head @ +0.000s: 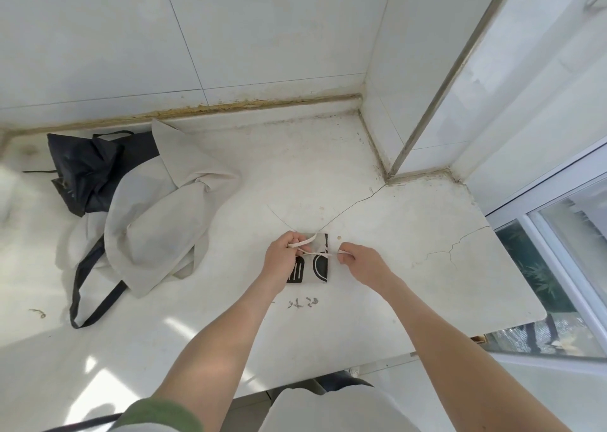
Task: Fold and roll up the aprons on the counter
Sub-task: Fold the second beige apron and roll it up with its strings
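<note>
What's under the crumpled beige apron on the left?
A black apron pokes out from under the beige apron at its far left; a black strap loops out in front. Whatever else lies underneath is covered.

Your left hand [283, 257] and right hand [363, 264] each pinch an end of the pale tie [319, 253] stretched across the small rolled apron [316, 270] on the table [394, 234], while a crumpled beige apron [157, 211] and a dark apron [87, 172] lie well apart to your left.
</note>
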Action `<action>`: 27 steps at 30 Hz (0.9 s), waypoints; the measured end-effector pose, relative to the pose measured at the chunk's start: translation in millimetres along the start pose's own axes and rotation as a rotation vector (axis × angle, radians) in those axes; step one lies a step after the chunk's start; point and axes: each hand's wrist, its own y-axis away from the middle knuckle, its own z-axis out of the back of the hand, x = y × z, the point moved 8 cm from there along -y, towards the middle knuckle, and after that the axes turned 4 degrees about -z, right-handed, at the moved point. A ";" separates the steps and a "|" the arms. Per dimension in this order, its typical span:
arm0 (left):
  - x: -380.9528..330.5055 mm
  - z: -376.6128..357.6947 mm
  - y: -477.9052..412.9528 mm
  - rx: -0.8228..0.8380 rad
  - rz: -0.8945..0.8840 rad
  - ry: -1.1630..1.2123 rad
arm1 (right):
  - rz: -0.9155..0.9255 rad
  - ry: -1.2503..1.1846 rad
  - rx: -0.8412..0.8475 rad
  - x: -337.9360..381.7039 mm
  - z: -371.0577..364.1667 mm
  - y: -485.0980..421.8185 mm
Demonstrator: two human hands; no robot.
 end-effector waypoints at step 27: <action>-71.4 -18.8 26.7 0.422 -0.090 0.044 | -0.048 0.101 0.170 12.4 19.7 -6.2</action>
